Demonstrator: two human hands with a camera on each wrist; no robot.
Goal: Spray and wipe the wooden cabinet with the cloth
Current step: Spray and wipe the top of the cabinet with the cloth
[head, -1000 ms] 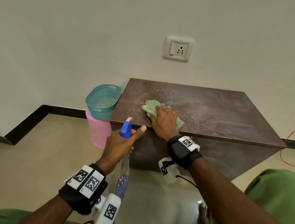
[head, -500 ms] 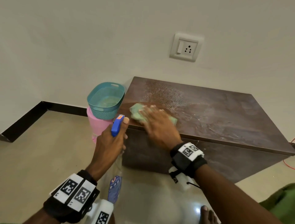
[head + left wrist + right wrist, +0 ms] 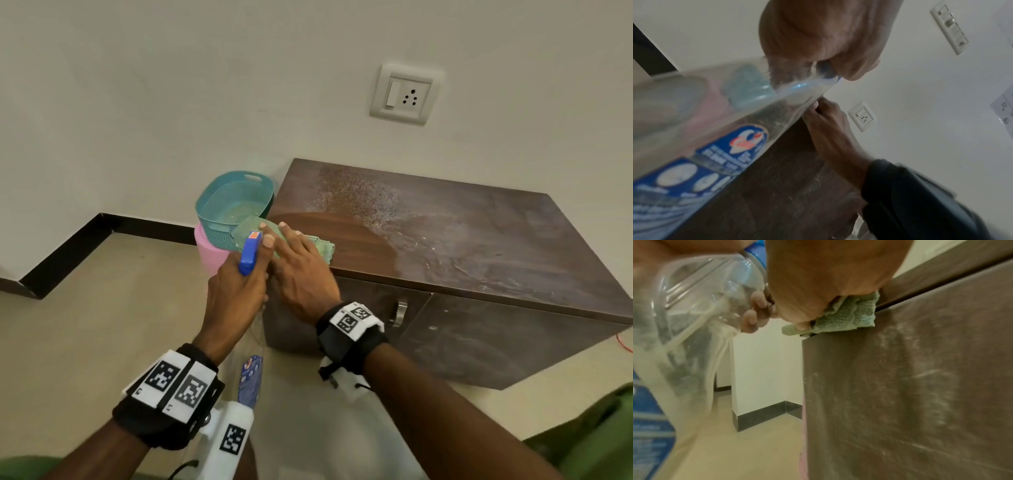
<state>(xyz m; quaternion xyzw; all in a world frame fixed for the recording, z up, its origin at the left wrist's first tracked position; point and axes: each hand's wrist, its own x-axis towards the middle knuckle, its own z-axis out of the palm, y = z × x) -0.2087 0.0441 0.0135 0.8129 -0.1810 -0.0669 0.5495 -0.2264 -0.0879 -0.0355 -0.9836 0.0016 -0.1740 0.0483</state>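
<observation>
Head view shows the right hand [image 3: 301,274] flat on the cloth [image 3: 320,248], fingers straight and spread, pressing it onto the front left corner of the cabinet [image 3: 479,240] top. The right grip is released, not clenched: the cloth lies under the palm and fingertips. From the right wrist view, the cloth [image 3: 851,318] bunches under that hand [image 3: 828,275] and hangs a little over the cabinet [image 3: 910,386] edge at the corner.

Just left of this grip, touching or nearly so, the left hand [image 3: 236,294] is curled round the neck of the bottle [image 3: 251,378], grasping it with the thumb up beside the blue sprayer [image 3: 249,253]. The clear bottle body hangs down below that hand, in front of the cabinet's left end. The left wrist view shows the bottle [image 3: 715,129] close up, with its blue label, and the left hand [image 3: 822,37] clenched on its top.

Beyond the fingertips, the top is wet and smeared, with fine droplets farther back toward the wall. Past the left grip, a teal basket [image 3: 233,209] sits on a pink bin [image 3: 210,253], beside the cabinet's left end. A socket [image 3: 406,94] is on the wall above the cabinet.
</observation>
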